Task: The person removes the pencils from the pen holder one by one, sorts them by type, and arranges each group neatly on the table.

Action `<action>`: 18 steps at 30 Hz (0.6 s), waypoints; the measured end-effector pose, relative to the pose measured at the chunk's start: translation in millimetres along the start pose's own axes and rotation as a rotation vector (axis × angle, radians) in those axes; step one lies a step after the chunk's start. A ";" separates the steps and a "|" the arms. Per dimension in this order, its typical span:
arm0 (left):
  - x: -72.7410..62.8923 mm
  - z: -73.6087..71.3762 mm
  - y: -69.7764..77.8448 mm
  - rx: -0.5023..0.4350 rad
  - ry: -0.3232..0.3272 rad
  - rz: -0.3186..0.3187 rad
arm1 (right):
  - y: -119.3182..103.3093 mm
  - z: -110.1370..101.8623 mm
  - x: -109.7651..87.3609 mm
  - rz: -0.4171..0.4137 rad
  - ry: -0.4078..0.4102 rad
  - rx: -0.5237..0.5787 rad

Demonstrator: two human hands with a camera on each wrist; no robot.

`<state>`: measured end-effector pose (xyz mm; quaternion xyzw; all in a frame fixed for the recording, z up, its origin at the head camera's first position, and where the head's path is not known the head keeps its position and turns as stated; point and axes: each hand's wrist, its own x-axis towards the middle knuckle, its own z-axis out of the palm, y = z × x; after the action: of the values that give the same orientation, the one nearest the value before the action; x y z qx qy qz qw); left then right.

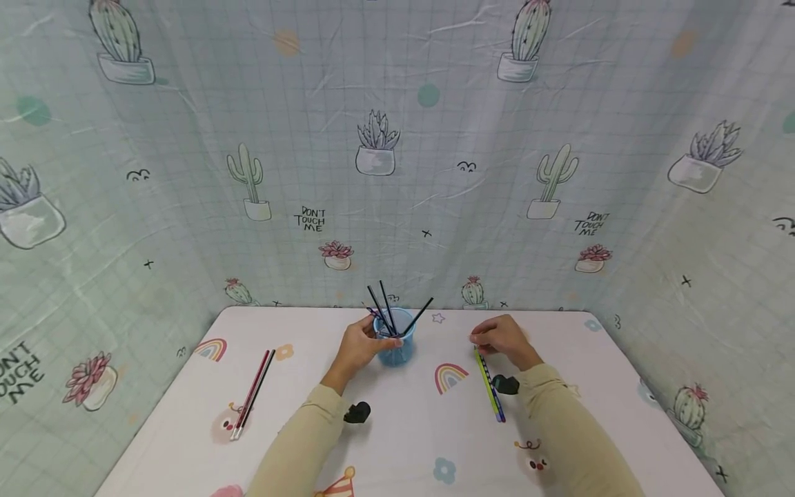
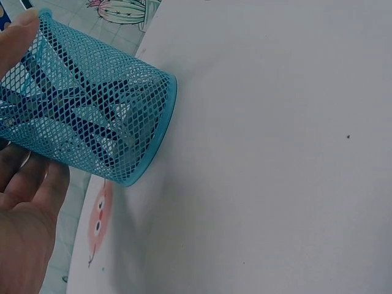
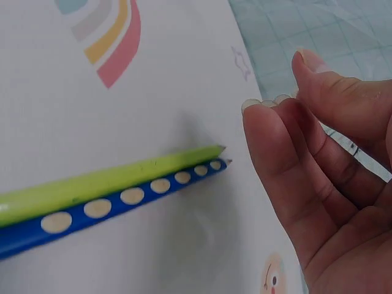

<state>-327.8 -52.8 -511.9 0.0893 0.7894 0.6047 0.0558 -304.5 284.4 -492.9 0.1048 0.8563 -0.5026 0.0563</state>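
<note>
My left hand [image 1: 359,345] grips a light-blue mesh pen cup [image 1: 397,353], its thumb at the rim and its fingers along the far side. Several dark pencils [image 1: 381,308] lean out of the cup, and the mesh shows their lower ends in the left wrist view. Over the table to the right, my right hand [image 1: 502,337] hovers by the sharpened tips of two pencils, with nothing between thumb and fingers. One is a lime-green pencil [image 3: 116,184], the other a blue pencil [image 3: 144,195] with pale oval grip spots. They lie side by side on the table.
On the left of the white patterned table [image 1: 397,442] lie a red pencil [image 1: 253,390] and a black pencil [image 1: 259,386], close together. A hanging cactus-print cloth [image 1: 428,138] surrounds the table at the back and sides.
</note>
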 end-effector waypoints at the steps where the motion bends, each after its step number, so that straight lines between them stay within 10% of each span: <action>1: -0.3 -0.3 0.1 0.005 0.001 -0.001 | -1.2 1.8 0.0 -0.007 -0.001 0.006; 18: -3.4 1.2 1.2 -0.007 0.017 0.006 | -19.4 21.6 -2.6 -0.135 -0.046 0.082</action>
<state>-324.1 -52.0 -511.1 0.0862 0.7876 0.6082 0.0477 -306.8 256.1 -486.4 0.0374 0.8386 -0.5421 0.0378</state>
